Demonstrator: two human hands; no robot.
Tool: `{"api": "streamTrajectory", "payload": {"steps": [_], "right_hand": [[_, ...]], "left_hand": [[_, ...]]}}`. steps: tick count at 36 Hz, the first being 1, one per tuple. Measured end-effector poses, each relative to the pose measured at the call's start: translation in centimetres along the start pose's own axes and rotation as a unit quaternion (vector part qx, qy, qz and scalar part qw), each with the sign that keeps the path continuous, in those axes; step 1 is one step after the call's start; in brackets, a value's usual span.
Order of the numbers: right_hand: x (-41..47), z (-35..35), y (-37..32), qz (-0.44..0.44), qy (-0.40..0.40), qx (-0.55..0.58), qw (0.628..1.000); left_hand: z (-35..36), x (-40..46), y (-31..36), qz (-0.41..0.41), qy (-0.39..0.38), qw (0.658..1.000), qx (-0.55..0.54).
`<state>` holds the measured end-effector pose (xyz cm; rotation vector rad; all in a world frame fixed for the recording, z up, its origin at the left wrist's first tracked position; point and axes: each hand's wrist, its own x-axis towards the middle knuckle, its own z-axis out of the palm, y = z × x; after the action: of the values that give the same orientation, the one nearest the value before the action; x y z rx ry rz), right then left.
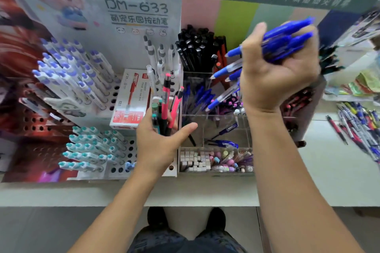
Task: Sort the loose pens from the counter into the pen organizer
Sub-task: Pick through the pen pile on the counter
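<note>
My right hand [275, 74] is raised above the clear pen organizer [205, 129] and is closed around a bundle of blue pens [283, 43], their tips pointing down-left. My left hand [158, 144] holds a few pink, black and green pens [165, 107] upright at the organizer's left edge. The organizer's back compartments hold black pens [195, 49] and blue pens [201, 98]; two blue pens [224, 142] lie in a front compartment. A pile of loose pens [359, 127] lies on the white counter at the far right.
A white peg display [82, 80] with blue-capped and teal-capped pens stands at left, with a red pen box [131, 100] beside it. A tray of small erasers [213, 160] sits at the organizer's front. Packaged goods are stacked at the right edge.
</note>
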<state>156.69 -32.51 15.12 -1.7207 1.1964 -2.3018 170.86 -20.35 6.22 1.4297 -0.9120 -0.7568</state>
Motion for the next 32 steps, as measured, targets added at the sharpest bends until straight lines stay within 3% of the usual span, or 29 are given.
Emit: {"api": "streamTrajectory", "payload": {"steps": [5,8,14,19,24,29,32], "right_hand": [[-2.7,2.3,0.0,-0.05,0.023,-0.021,0.998],[-3.7,2.5,0.6,-0.051,-0.005,-0.016,0.999],[-5.1,1.2,1.4,0.024,0.032,-0.023,0.999],[-3.9,-0.4,0.2,0.073,0.103,0.012,0.992],[-3.2,-0.8,-1.3,0.099,0.113,0.037,0.988],[-3.5,-1.0,-1.4,0.214,0.139,0.053,0.966],[-4.0,-1.4,-1.2,0.279,0.145,0.059,0.948]], "left_hand": [[1.1,0.4,0.1,0.05,0.045,0.997,0.028],[1.5,1.0,-0.1,0.077,0.058,0.992,0.079],[1.9,0.9,-0.2,0.017,0.111,0.993,0.039],[1.6,0.3,0.4,-0.003,0.07,0.997,-0.028],[2.0,-0.3,1.6,-0.059,0.049,0.994,-0.076],[2.1,-0.8,1.3,-0.06,-0.051,0.995,-0.061],[1.9,-1.1,0.5,-0.066,-0.055,0.996,-0.031]]}}
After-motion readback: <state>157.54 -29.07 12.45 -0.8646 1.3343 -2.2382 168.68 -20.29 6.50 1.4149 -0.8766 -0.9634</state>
